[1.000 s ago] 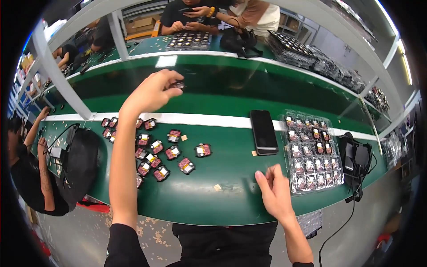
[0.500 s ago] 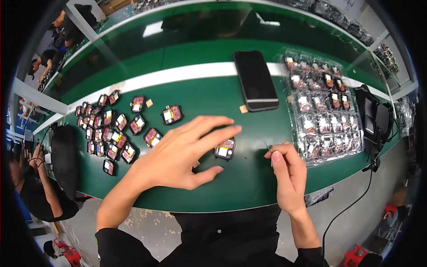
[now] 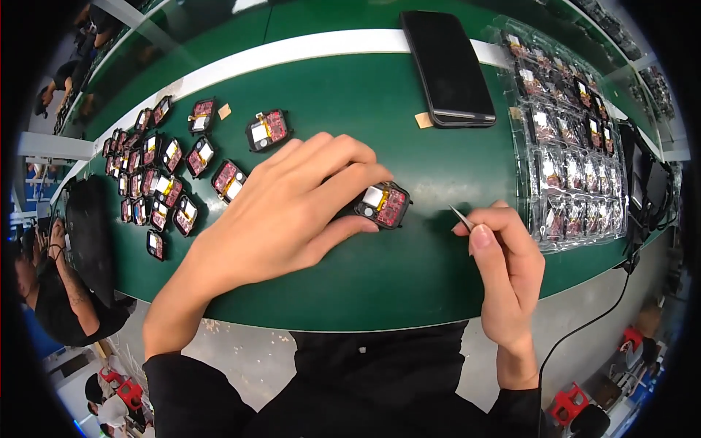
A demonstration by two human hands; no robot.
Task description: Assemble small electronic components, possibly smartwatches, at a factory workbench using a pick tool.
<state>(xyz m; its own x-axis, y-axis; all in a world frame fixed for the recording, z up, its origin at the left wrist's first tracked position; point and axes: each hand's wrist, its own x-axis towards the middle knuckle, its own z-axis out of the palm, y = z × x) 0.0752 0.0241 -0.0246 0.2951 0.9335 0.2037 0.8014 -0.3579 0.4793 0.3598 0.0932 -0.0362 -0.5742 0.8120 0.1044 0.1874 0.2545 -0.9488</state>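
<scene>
My left hand (image 3: 281, 201) reaches across the middle of the green table (image 3: 350, 292). Its thumb and fingers close on the left side of a small black device case (image 3: 393, 207), open-faced, with a red circuit board, a white block and yellow tape inside. To the right, my right hand (image 3: 509, 266) pinches a thin pointed metal tool, seemingly tweezers (image 3: 459, 217); most of it is hidden in the fingers. The tip points up and left, apart from the case. Other such cases (image 3: 269, 130) lie just beyond my left hand.
A cluster of similar cases (image 3: 157, 179) lies at the left. A black phone (image 3: 449, 69) lies at the back, near a small tan piece (image 3: 423, 120). Clear plastic trays (image 3: 544, 233) filled with cases stand at the right, beside a black cable (image 3: 591, 320). Another person (image 3: 62, 299) sits at far left.
My left hand has lowered its fingers and taken hold of the device case, which is now turned. My right hand has shifted right, with more of the metal tip showing. The view has tilted downward.
</scene>
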